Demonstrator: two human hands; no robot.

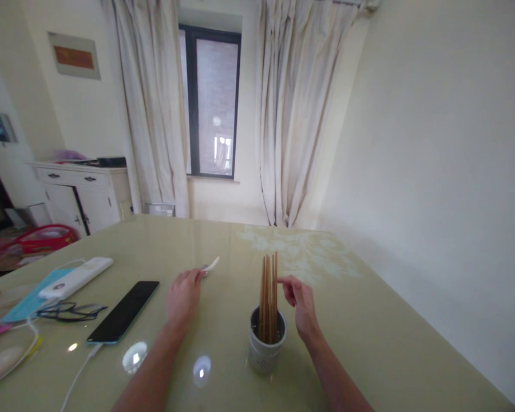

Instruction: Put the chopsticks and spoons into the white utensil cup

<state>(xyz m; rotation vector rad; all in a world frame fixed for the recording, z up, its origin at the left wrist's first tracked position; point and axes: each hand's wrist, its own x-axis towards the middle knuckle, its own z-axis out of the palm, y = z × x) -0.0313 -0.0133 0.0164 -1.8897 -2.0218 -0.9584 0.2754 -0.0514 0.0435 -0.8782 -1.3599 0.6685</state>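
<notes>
My left hand [184, 294] is closed over the table, its fingertips pinched on a small spoon [213, 264]. The spoon's pale, curved end sticks out to the right of the fingers, and the rest is hidden or blurred. To the right, a light grey cup [264, 357] with a faint pattern stands upright on the table. Several wooden chopsticks [268, 303] stand in it, close to vertical. My right hand [302, 303] is just right of them, index finger stretched to the chopsticks and seemingly touching the rightmost one. Its other fingers are curled, with nothing visible in them.
On the glossy table [223, 326], a phone [124, 312] with a white cable lies left of my left arm. Farther left are glasses [71, 311], a white power strip [77, 277] and a blue mask [26, 303]. A wall [446, 171] runs along the right side.
</notes>
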